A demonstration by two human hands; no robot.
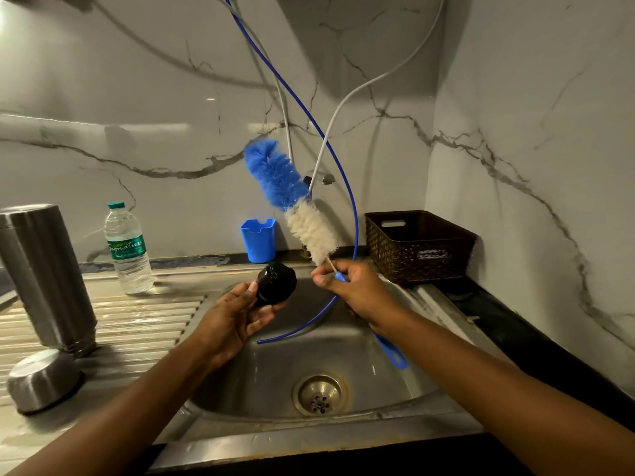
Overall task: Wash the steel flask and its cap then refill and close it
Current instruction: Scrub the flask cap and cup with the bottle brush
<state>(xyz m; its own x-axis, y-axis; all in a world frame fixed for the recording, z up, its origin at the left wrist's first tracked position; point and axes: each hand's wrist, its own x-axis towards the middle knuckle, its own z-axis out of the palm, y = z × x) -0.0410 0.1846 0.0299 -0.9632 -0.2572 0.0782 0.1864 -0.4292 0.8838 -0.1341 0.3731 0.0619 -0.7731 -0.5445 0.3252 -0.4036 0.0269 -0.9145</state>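
Now, gripping a glossy black round cap (277,284) in curled left hand (235,316), pinching a fluffy blue-and-cream bottle brush (276,171) by its thin stem in right hand (354,291).

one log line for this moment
left hand: holds black flask cap | right hand: grips blue-and-white bottle brush | steel flask: stands on steel drainboard

We're in dim warm light, upper left; glare streaks the glossy white marble wall (144,97), the tall steel flask (44,276) leans at the warped edge.
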